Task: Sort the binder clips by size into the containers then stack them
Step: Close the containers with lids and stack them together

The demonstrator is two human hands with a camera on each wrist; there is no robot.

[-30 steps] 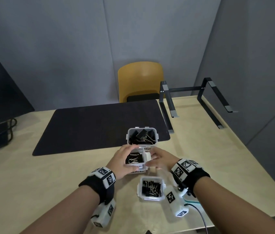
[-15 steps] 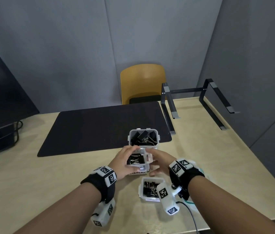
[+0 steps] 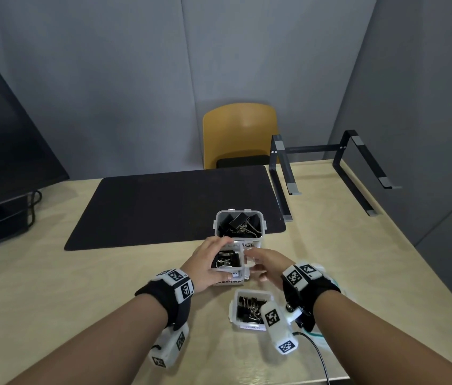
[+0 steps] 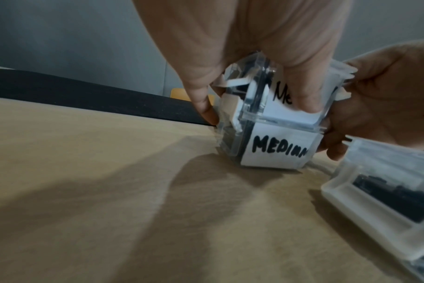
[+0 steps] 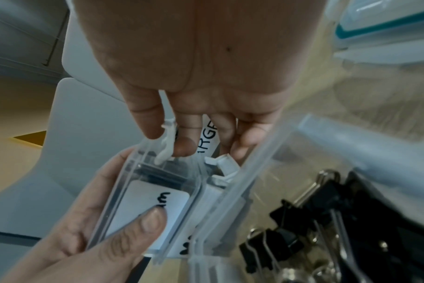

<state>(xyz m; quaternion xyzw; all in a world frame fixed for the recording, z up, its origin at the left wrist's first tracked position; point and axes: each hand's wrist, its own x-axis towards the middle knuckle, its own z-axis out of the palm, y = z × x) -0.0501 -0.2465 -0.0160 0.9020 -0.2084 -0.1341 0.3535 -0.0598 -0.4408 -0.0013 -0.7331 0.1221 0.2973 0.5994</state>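
Observation:
Two clear medium containers are stacked mid-table, the upper one (image 3: 226,263) (image 4: 257,95) on the lower one (image 3: 229,282) (image 4: 278,151) labelled MEDIUM, with black binder clips inside. My left hand (image 3: 208,262) grips the upper container, thumb on its label (image 5: 155,199). My right hand (image 3: 261,265) holds the stack's right side, its fingertips (image 5: 184,147) at a white latch. The large container (image 3: 238,229) with big clips stands just behind. The small container (image 3: 250,309) (image 5: 327,210) of small clips sits nearest me, under my right wrist.
A black desk mat (image 3: 175,207) lies behind the containers. A metal laptop stand (image 3: 330,173) is at the back right, a dark monitor (image 3: 2,151) at the left, a yellow chair (image 3: 240,134) beyond the table. A teal-rimmed lid (image 5: 380,24) lies by my right wrist.
Both hands stay on the medium stack. My right wrist has swung in over the small container, and its fingers have shifted along the stack's right side.

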